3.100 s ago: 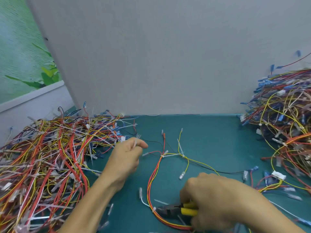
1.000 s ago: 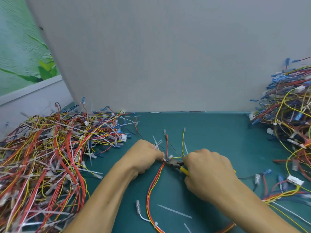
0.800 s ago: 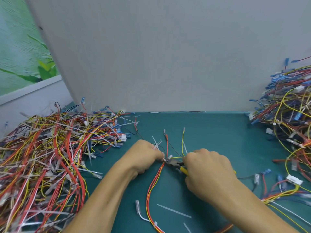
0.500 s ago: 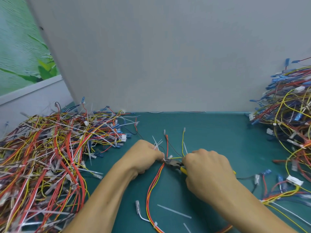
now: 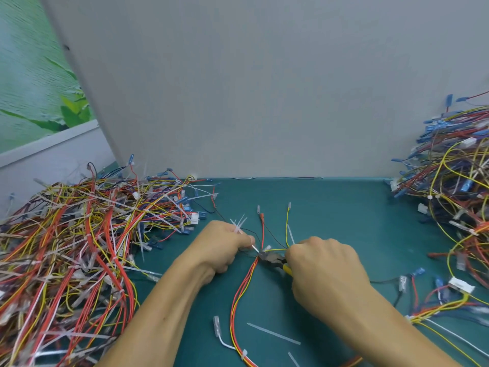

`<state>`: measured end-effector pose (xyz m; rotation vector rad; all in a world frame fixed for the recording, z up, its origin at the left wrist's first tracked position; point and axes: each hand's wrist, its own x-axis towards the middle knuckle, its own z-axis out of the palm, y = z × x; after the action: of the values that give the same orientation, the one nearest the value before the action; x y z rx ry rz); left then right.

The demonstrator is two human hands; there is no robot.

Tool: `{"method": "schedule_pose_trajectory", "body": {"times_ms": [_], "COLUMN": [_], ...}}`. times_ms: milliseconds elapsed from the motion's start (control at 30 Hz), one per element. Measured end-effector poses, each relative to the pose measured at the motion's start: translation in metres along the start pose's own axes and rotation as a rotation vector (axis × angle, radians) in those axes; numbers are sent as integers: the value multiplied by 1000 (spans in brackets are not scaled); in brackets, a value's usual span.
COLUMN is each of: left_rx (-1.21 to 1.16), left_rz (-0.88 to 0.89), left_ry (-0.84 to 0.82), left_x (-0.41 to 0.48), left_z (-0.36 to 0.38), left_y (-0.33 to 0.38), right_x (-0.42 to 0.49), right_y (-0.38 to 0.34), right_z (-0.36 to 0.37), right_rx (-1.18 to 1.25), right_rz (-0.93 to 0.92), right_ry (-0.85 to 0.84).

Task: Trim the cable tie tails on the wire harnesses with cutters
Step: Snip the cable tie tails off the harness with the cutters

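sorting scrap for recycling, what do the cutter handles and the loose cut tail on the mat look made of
Cutter handles: yellow, matte, probably a plastic or rubber sleeve. Loose cut tail: thin flat translucent white strip, likely plastic.

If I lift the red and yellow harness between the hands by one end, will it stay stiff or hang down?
Probably it hangs floppy: the harness lies in loose curves on the mat. Likely light, being only a few thin wires. Its branching ends might snag the left pile.

My desk [image 5: 330, 207]: teal top, evenly lit.
Far edge: plain grey panel [image 5: 264, 88] stands before me.
Far left corner: white ledge [image 5: 53, 140], green leafy picture [image 5: 31, 83] above it.
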<state>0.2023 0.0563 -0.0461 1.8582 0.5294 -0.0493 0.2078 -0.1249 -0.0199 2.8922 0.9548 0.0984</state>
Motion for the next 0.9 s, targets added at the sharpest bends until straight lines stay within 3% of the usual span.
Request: {"method": "schedule_pose_trajectory", "body": {"times_ms": [233,467,567,700,900], "left_rx": [-239,-348,-224,135,344], "left_rz": [-81,180,325,550,633], "left_ry": [77,-24,-18,41,47], "left_x": [-3,-15,-19,-20,-17], "left_z": [-2,12,21,31,40], "left_y": [10,19,22,20,11], "right_x": [-8,-23,-26,-27,-19], "right_y": [28,67,76,79,75], "right_z": [-30,-41,-37,-27,-13], "right_rx": [42,15,13,8,24], "right_rz": [28,84,96,99,89], "right_ry": [-66,-247,-234,-153,-43]}}
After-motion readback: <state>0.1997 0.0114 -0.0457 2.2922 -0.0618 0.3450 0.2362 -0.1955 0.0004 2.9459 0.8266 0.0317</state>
